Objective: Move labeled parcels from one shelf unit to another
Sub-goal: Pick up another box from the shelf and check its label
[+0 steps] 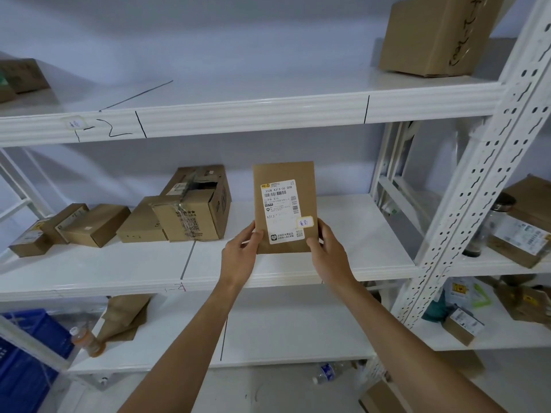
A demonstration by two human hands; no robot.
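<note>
A flat brown parcel (284, 180) with a white shipping label stands upright over the middle shelf (372, 234) of the white shelf unit. My left hand (241, 253) grips its lower left edge and my right hand (326, 248) grips its lower right edge. Several cardboard boxes (190, 207) lie on the same shelf to the left of the parcel. The second shelf unit (477, 189) stands at the right, with labelled parcels (520, 236) on its shelves.
A large box (432, 37) sits on the top shelf at right. On the bottom shelf lie a brown paper bag (125, 317) and an orange bottle (88, 341). Blue crates (26, 353) stand at lower left. A water bottle (328, 372) lies on the floor.
</note>
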